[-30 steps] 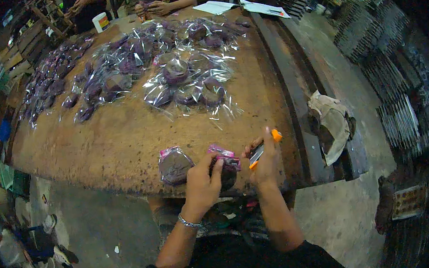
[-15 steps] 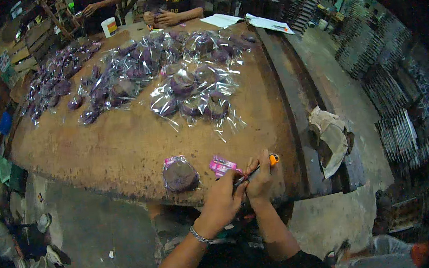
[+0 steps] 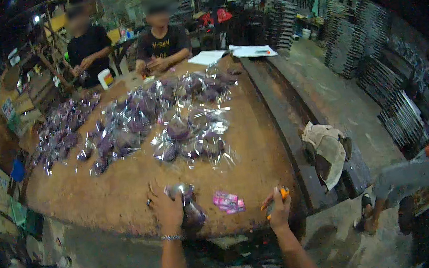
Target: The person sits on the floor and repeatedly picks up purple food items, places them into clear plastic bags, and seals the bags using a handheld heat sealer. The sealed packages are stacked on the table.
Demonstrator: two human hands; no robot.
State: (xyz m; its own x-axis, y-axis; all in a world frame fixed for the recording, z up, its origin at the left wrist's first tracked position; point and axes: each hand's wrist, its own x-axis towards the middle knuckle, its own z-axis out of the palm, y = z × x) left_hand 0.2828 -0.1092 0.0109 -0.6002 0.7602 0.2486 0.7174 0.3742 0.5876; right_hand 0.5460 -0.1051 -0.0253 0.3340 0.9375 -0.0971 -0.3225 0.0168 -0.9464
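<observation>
A round, dark purple-brown bundle in clear plastic (image 3: 194,214) lies near the table's front edge. My left hand (image 3: 169,212) is at its left side, overlapping it, fingers spread and partly smeared by motion. No firm hold on the bundle shows. To the right, my right hand (image 3: 280,212) is closed round a slim orange-and-black tool (image 3: 284,192) that looks like a utility knife; most of it is covered by the fingers. Between the hands, small pink printed packets or labels (image 3: 228,202) lie flat on the wooden table (image 3: 110,189).
Several wrapped purple bundles (image 3: 177,130) are heaped across the table's middle, with smaller ones (image 3: 60,137) at the left. A white tub (image 3: 106,79) and open papers (image 3: 253,51) lie at the back, near two people. A pale cloth (image 3: 328,145) rests on the right-hand ledge.
My hands were together over the slim tool; now they are apart. The left has moved left to the bundle, the right has gone right with the tool. The view has tilted up.
</observation>
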